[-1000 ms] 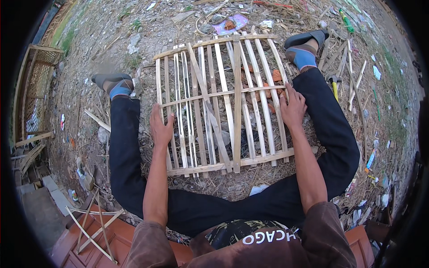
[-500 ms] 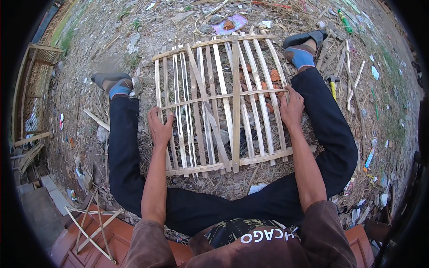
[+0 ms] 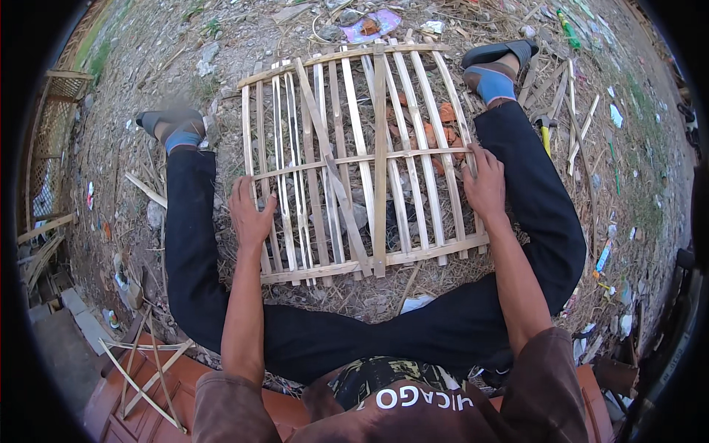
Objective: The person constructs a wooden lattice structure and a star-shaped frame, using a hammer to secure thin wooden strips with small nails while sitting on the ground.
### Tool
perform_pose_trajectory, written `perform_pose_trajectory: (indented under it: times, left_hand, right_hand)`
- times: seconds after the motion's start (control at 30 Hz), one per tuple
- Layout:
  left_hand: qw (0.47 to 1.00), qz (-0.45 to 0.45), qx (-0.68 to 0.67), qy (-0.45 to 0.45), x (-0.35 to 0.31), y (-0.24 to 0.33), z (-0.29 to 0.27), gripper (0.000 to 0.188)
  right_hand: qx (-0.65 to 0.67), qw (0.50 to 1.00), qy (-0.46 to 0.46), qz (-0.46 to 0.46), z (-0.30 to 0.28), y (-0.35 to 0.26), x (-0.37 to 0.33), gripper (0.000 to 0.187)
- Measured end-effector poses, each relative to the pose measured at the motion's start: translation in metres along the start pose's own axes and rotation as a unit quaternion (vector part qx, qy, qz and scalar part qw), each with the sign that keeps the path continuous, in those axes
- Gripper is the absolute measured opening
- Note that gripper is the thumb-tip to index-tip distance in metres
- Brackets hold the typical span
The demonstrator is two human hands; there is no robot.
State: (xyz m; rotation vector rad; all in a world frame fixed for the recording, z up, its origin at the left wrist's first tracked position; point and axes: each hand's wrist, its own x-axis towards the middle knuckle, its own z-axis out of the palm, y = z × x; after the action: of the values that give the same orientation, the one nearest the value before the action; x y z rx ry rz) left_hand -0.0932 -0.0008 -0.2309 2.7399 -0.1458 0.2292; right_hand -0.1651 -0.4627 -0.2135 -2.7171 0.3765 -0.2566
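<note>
Bamboo slat panel (image 3: pixel 362 159): lying flat on littered ground (image 3: pixel 133 81) between outstretched legs in dark trousers (image 3: pixel 188 244). Left hand (image 3: pixel 249 214): pressing down on left edge slats, fingers spread open. Right hand (image 3: pixel 485 184): resting on right edge slats, fingers curling loosely over them.
</note>
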Motion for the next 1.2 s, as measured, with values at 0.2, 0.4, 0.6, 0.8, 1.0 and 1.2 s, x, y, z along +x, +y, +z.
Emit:
perform_pose_trajectory:
  times: [0.2, 0.4, 0.6, 0.8, 1.0, 1.2]
  left_hand:
    - [0.999, -0.016, 0.031, -0.002, -0.007, 0.000, -0.004, 0.049]
    - [0.999, 0.008, 0.022, -0.044, -0.024, 0.006, -0.023, 0.043]
    - [0.993, -0.013, -0.009, -0.117, -0.048, 0.003, -0.046, 0.052]
    - [0.983, -0.026, -0.010, -0.179, -0.052, 0.008, -0.052, 0.062]
    - [0.980, -0.028, -0.005, -0.197, -0.059, 0.009, -0.061, 0.064]
    - [0.974, -0.068, 0.008, -0.218, -0.057, 0.018, -0.067, 0.062]
  right_hand:
    - [-0.055, 0.994, -0.078, 0.046, -0.023, -0.013, -0.015, 0.053]
    - [-0.043, 0.980, -0.176, 0.083, -0.054, -0.008, -0.037, 0.058]
    - [-0.054, 0.971, -0.224, 0.070, -0.063, -0.005, -0.046, 0.064]
    - [-0.082, 0.956, -0.261, 0.107, -0.067, -0.016, -0.052, 0.069]
    - [-0.096, 0.950, -0.281, 0.097, -0.070, -0.016, -0.053, 0.071]
    - [-0.102, 0.953, -0.274, 0.077, -0.069, -0.010, -0.056, 0.070]
